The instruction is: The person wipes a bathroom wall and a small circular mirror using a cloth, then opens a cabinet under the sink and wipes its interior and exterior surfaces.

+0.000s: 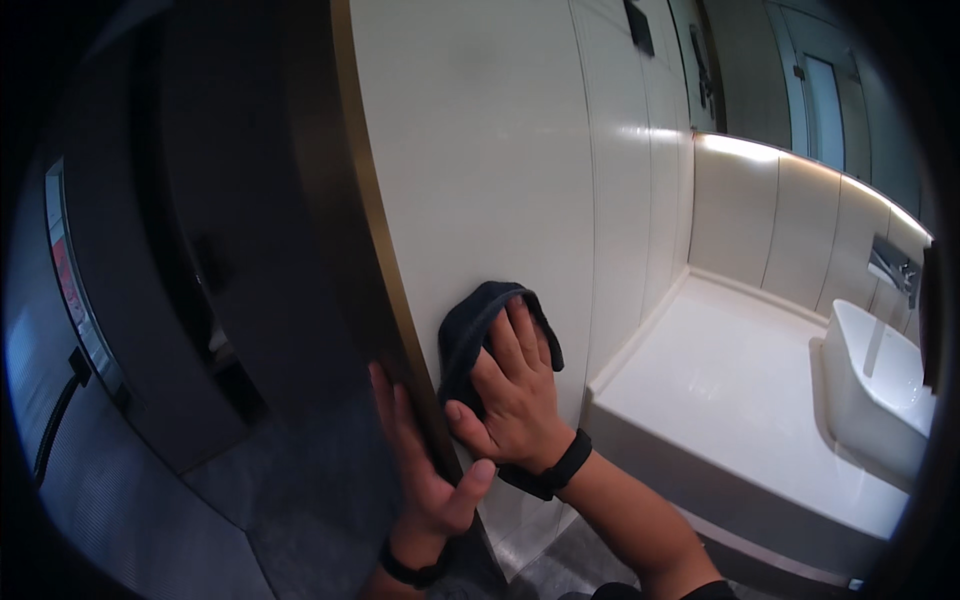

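My right hand [517, 397] presses a dark blue cloth [465, 330] flat against a pale wall panel [480, 187]. The cloth's upper edge curls over the fingertips, and part of it lies hidden under the palm. To the left, my left hand [427, 472] rests against the dark door frame with its brass-coloured edge trim [379, 232]. Its fingers point up along the frame, and its thumb reaches across toward the right wrist. That hand holds nothing. Each wrist wears a black band.
On the right, a white countertop [712, 360] carries a white vessel basin [862, 382] beneath a wall-mounted tap [896, 274]. A lit strip [739, 146] runs under the mirror [750, 75]. Grey floor tiles [577, 559] show below. Left of the frame lies a dim passage with a ribbed panel [135, 495].
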### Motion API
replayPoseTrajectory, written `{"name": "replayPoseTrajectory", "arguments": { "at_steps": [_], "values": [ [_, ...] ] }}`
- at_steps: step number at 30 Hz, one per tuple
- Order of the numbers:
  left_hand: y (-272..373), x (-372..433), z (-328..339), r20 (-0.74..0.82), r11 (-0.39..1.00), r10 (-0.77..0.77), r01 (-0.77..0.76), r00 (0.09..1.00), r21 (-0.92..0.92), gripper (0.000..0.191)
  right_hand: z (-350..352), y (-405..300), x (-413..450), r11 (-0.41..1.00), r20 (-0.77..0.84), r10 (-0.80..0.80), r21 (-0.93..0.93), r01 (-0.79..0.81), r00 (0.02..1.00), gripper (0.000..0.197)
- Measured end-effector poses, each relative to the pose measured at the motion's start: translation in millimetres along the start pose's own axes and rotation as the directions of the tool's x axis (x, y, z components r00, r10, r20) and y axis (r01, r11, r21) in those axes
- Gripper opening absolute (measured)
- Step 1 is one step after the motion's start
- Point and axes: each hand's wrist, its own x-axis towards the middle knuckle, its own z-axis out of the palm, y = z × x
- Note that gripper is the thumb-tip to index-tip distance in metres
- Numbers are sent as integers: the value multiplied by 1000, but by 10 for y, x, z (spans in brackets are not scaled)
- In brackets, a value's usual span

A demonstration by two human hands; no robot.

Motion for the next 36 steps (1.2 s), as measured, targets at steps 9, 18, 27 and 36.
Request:
{"name": "replayPoseTrajectory", "arguments": {
  "at_steps": [9, 18, 27, 36],
  "values": [
    [226, -233, 160, -22, 999, -2, 3, 1000, 38, 107, -271, 1363, 949, 825, -395, 549, 120, -551, 736, 57],
    [148, -340, 339, -126, 999, 35, -36, 991, -4, 100, -100, 470, 29, 959, -122, 284, 19, -284, 951, 65],
    [146, -321, 311, -145, 995, 61, -49, 988, 85, 92, -207, 2691, -368, 274, -388, 901, 166, -947, 192, 51],
    [158, -286, 344, -156, 997, 73, -67, 985, 48, 90, 153, -94, -523, 907, -68, 420, 67, -416, 905, 63]
  ]
}}
